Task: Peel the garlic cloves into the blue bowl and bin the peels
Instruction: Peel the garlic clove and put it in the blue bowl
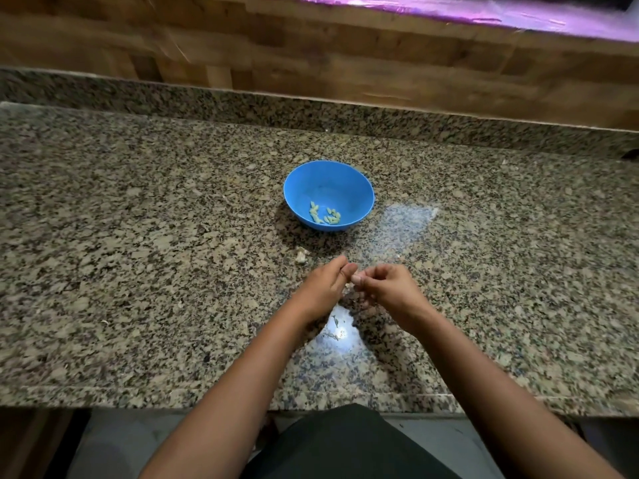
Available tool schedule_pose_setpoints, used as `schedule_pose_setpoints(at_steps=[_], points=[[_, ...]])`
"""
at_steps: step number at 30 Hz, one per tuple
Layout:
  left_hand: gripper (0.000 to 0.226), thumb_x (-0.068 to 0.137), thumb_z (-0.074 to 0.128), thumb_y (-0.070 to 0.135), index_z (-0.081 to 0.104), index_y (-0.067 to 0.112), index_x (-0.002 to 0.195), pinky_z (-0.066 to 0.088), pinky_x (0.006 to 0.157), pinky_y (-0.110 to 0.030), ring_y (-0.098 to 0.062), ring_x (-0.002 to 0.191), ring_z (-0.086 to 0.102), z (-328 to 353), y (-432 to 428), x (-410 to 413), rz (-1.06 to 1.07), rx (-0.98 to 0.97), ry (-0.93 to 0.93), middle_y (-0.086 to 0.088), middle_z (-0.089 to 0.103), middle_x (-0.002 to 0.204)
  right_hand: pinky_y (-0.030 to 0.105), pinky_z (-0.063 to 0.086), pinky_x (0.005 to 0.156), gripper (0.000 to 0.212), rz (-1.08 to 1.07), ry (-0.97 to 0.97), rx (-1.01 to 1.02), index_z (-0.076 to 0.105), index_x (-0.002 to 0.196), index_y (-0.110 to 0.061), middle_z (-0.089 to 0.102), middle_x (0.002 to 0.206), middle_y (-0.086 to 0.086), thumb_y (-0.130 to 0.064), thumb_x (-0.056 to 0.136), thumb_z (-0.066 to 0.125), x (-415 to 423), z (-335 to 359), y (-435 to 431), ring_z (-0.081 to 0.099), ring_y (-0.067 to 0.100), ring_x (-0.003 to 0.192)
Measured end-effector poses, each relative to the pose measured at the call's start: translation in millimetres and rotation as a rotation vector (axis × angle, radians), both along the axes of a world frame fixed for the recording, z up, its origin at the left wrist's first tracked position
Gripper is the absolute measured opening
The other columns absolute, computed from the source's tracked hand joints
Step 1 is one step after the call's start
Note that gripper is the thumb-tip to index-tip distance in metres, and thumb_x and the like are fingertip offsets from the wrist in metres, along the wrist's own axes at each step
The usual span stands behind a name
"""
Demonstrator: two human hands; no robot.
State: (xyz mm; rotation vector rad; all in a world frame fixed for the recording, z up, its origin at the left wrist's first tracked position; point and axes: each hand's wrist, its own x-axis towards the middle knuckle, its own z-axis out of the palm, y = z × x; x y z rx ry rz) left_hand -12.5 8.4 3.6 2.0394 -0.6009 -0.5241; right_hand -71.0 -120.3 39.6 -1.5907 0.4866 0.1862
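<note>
The speckled brown-and-black granite bench (138,236) fills most of what I see, with a raised granite lip along its far edge and a wall of brown wooden blocks (311,46) behind it. My two bare forearms reach out over the near edge and draw together towards the middle.

The round blue plastic bowl (367,188) stands upright on the bench, straight ahead of my hands and a little apart from them.

My left hand (325,285) and right hand (387,288) are brought together just above the bench, fingertips meeting. The right's fingers are curled in, and the left's thumb lies against its fingers. Whatever lies between them is hidden, so I cannot tell whether either hand is clamped on anything.

A small heap of pale peeled garlic cloves (325,215) lies in the bottom of the bowl, towards its near side.

A small pale lump of garlic (301,256) sits on the bench between the bowl and my left hand.

Thin scraps of peel (335,326) lie on a bright patch of bench between my wrists.
</note>
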Motion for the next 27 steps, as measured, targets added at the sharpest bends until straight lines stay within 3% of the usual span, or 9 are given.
schedule_pose_setpoints(at_steps=[4,6,8,11,13,15,18,20,27], points=[[0.021,0.101,0.039,0.020,0.052,0.007,0.090,0.043,0.048,-0.014,-0.006,0.065,0.049,16,-9,-5,0.174,-0.359,0.398,-0.001,0.053,0.076,0.016,0.048,0.057,0.006,0.060,-0.292,-0.732,0.062,0.082,-0.001,0.060,0.075,0.003,-0.001,0.087,0.059,0,0,9,0.055,0.008,0.062],[0.020,0.100,0.040,0.018,0.052,0.008,0.089,0.043,0.047,-0.013,-0.006,0.064,0.049,18,-11,-5,0.188,-0.399,0.458,-0.002,0.053,0.076,0.016,0.047,0.062,0.008,0.135,-0.463,-0.977,0.062,0.080,-0.003,0.059,0.077,0.002,0.002,0.085,0.058,-2,-4,10,0.054,0.012,0.068],[0.022,0.099,0.043,0.019,0.052,0.012,0.081,0.041,0.055,-0.017,-0.007,0.064,0.046,16,-9,-4,0.151,-0.363,0.323,0.001,0.051,0.072,0.016,0.046,0.056,0.008,0.044,-0.365,-0.721,0.062,0.079,-0.002,0.060,0.073,0.005,0.000,0.086,0.059,-4,-1,11,0.055,0.015,0.064],[0.029,0.097,0.048,0.020,0.048,0.018,0.068,0.035,0.060,-0.024,-0.006,0.062,0.041,11,-5,-3,0.135,-0.304,0.169,0.006,0.047,0.064,0.021,0.043,0.051,0.014,-0.165,-0.005,0.172,0.060,0.073,0.001,0.057,0.065,0.009,0.001,0.087,0.058,0,11,7,0.052,0.014,0.055],[0.030,0.097,0.049,0.022,0.049,0.022,0.067,0.036,0.060,-0.026,-0.008,0.062,0.042,9,-5,-2,0.118,-0.252,0.139,0.006,0.048,0.064,0.022,0.043,0.054,0.016,-0.189,0.110,0.331,0.060,0.073,0.002,0.058,0.064,0.009,0.003,0.088,0.054,0,12,3,0.051,0.013,0.056],[0.028,0.097,0.049,0.026,0.053,0.018,0.070,0.041,0.058,-0.029,-0.014,0.062,0.046,10,-9,-2,0.159,-0.225,0.209,0.001,0.051,0.067,0.022,0.044,0.054,0.013,-0.146,0.011,0.061,0.060,0.076,0.000,0.059,0.067,0.008,-0.001,0.088,0.057,-1,9,6,0.052,0.012,0.055],[0.028,0.098,0.046,0.025,0.056,0.012,0.076,0.042,0.046,-0.023,-0.012,0.055,0.046,17,-18,-2,0.277,-0.250,0.466,0.000,0.052,0.069,0.011,0.038,0.055,0.011,0.014,-0.327,-0.794,0.060,0.077,-0.004,0.056,0.071,0.000,0.003,0.086,0.057,-6,-2,12,0.050,0.012,0.061],[0.029,0.098,0.046,0.026,0.057,0.011,0.076,0.037,0.041,-0.020,-0.011,0.052,0.044,22,-21,-4,0.313,-0.215,0.517,0.001,0.052,0.068,0.007,0.031,0.061,0.012,0.095,-0.512,-1.045,0.061,0.078,-0.002,0.054,0.073,0.001,0.009,0.081,0.059,-8,-10,13,0.047,0.012,0.067],[0.030,0.098,0.043,0.031,0.055,0.012,0.078,0.029,0.052,-0.028,-0.017,0.065,0.047,23,-23,-10,0.271,0.246,-0.096,-0.003,0.053,0.072,0.026,0.046,0.064,0.012,0.049,-0.360,-0.861,0.058,0.080,-0.004,0.056,0.077,0.005,0.004,0.087,0.052,-11,-16,13,0.052,0.018,0.071]])
